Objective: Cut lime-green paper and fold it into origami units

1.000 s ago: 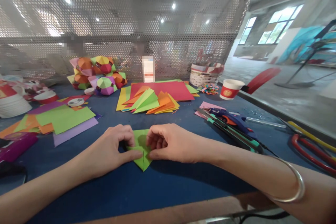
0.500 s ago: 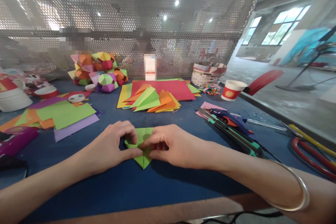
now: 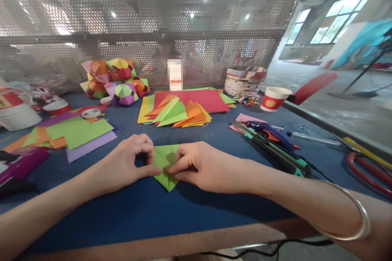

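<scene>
Head view takes in the blue table (image 3: 122, 220), with a folded green paper lying flat near its front edge, between the two hands. The right hand (image 3: 208, 167) appears to pinch the paper (image 3: 162, 157) between thumb and forefinger; the left hand (image 3: 131, 161) sets its thumb at the left edge, fingers curled, and whether it grips I cannot tell. For a crisp fold, best pin the left side, align the layers, then press firmly along the centre crease (image 3: 170, 179).
</scene>
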A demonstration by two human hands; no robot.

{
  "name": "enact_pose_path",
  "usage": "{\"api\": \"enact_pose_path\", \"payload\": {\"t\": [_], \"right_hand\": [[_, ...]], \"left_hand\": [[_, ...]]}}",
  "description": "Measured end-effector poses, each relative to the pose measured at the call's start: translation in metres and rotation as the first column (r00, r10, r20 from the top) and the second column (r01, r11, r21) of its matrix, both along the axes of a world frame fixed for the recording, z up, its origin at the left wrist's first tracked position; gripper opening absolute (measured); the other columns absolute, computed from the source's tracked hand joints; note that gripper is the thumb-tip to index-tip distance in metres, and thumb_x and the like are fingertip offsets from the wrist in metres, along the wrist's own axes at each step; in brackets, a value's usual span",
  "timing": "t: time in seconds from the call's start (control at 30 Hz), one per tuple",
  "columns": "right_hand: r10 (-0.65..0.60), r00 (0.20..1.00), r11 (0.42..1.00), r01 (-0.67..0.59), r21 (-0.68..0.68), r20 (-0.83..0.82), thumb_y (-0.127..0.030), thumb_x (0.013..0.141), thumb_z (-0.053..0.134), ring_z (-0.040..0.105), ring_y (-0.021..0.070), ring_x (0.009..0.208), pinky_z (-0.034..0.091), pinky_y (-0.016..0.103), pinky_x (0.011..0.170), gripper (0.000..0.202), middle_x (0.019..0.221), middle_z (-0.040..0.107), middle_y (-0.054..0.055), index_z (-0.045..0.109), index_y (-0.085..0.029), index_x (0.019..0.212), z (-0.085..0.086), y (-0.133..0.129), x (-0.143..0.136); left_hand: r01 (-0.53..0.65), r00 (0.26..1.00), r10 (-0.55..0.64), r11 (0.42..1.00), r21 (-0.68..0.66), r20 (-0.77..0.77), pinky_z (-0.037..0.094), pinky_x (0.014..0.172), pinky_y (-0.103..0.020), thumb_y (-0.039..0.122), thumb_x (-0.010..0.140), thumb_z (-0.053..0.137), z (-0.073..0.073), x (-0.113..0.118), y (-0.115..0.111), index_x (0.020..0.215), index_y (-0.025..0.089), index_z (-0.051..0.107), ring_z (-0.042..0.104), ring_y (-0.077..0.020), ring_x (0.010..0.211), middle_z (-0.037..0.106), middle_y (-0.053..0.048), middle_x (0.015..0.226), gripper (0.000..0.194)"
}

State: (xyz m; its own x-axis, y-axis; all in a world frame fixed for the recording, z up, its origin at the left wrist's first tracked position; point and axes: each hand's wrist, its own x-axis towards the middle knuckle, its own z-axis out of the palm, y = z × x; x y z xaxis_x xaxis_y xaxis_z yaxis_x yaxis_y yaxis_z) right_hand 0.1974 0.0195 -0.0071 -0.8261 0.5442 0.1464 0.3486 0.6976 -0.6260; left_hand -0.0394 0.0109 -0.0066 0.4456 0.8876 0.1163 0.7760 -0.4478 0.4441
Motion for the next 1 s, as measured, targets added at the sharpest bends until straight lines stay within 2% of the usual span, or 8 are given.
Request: {"api": "enact_pose_path", "payload": {"t": [0.23, 0.33, 0.43, 0.53, 0.63, 0.8, 0.9, 1.0], "right_hand": [[-0.011, 1.000, 1.000, 0.011, 0.001, 0.017, -0.012, 0.089, 0.068, 0.059, 0.0138, 0.078, 0.047, 0.025, 0.073, 0.021, 0.085, 0.068, 0.004, 0.081, -0.017, 0.105, 0.001, 0.000, 0.000], [-0.012, 1.000, 1.000, 0.012, -0.003, 0.019, -0.011, 0.088, 0.068, 0.061, 0.0136, 0.079, 0.048, 0.024, 0.074, 0.022, 0.090, 0.069, 0.006, 0.081, -0.015, 0.106, 0.001, 0.000, -0.001], [0.007, 1.000, 1.000, -0.007, 0.001, 0.001, -0.010, 0.089, 0.067, 0.062, 0.0128, 0.079, 0.048, 0.023, 0.075, 0.023, 0.093, 0.069, 0.006, 0.080, -0.014, 0.107, 0.001, 0.000, -0.001], [0.052, 0.999, 0.998, -0.052, 0.036, -0.011, -0.006, 0.088, 0.065, 0.060, 0.0126, 0.080, 0.046, 0.022, 0.075, 0.025, 0.087, 0.070, 0.004, 0.080, -0.015, 0.105, 0.001, 0.000, -0.001], [0.056, 0.998, 0.997, -0.055, 0.060, -0.014, -0.005, 0.089, 0.063, 0.059, 0.0122, 0.079, 0.044, 0.022, 0.073, 0.026, 0.085, 0.070, 0.002, 0.081, -0.018, 0.102, 0.000, 0.001, -0.001], [0.036, 0.999, 0.998, -0.036, 0.054, 0.004, -0.009, 0.091, 0.064, 0.058, 0.0121, 0.077, 0.044, 0.021, 0.071, 0.022, 0.085, 0.070, 0.003, 0.081, -0.017, 0.103, 0.000, 0.001, 0.000], [0.029, 0.999, 0.998, -0.030, 0.048, 0.022, -0.009, 0.090, 0.065, 0.059, 0.0123, 0.078, 0.044, 0.021, 0.072, 0.021, 0.086, 0.070, 0.004, 0.080, -0.015, 0.103, 0.001, 0.000, 0.000], [0.024, 0.999, 0.999, -0.026, 0.045, 0.030, -0.007, 0.090, 0.065, 0.059, 0.0122, 0.078, 0.044, 0.021, 0.071, 0.023, 0.086, 0.069, 0.004, 0.080, -0.015, 0.104, 0.003, 0.000, 0.000]], "left_hand": [[0.028, 0.999, -0.025, 0.996, 0.080, -0.044, 0.045, 0.068, -0.031, 0.053, 0.081, 0.066, -0.002, -0.021, 0.013, 0.064, 0.021, 0.057, 0.058, -0.0187, 0.073, 0.060, 0.000, 0.076, 0.038], [0.044, 0.997, -0.030, 0.976, 0.215, -0.067, 0.047, 0.069, -0.031, 0.045, 0.086, 0.066, -0.003, -0.019, 0.005, 0.067, 0.020, 0.059, 0.061, -0.0184, 0.073, 0.063, 0.000, 0.077, 0.032], [0.147, 0.989, -0.121, 0.882, 0.447, -0.086, 0.051, 0.081, -0.030, 0.022, 0.093, 0.058, -0.004, -0.008, -0.017, 0.090, 0.022, 0.068, 0.068, -0.0177, 0.088, 0.072, -0.001, 0.093, 0.010], [0.349, 0.935, -0.317, 0.740, 0.575, -0.160, 0.054, 0.081, -0.023, 0.005, 0.091, 0.047, -0.006, 0.002, -0.042, 0.107, 0.021, 0.068, 0.072, -0.0138, 0.091, 0.076, -0.001, 0.102, 0.031], [0.393, 0.920, -0.311, 0.706, 0.589, -0.240, 0.056, 0.074, -0.022, 0.000, 0.085, 0.042, -0.006, 0.005, -0.058, 0.111, 0.016, 0.065, 0.074, -0.0147, 0.085, 0.078, -0.006, 0.102, 0.039], [0.412, 0.910, -0.297, 0.729, 0.546, -0.290, 0.059, 0.069, -0.026, 0.006, 0.085, 0.041, -0.006, 0.006, -0.065, 0.119, 0.013, 0.061, 0.074, -0.0198, 0.083, 0.076, -0.013, 0.107, 0.041], [0.443, 0.896, -0.359, 0.725, 0.527, -0.260, 0.059, 0.068, -0.024, 0.005, 0.082, 0.042, -0.006, 0.008, -0.067, 0.121, 0.015, 0.060, 0.074, -0.0191, 0.082, 0.077, -0.010, 0.103, 0.044], [0.461, 0.886, -0.406, 0.721, 0.517, -0.223, 0.060, 0.077, -0.022, 0.003, 0.078, 0.044, -0.008, 0.009, -0.068, 0.127, 0.017, 0.057, 0.074, -0.0181, 0.088, 0.077, -0.008, 0.103, 0.053]]}}
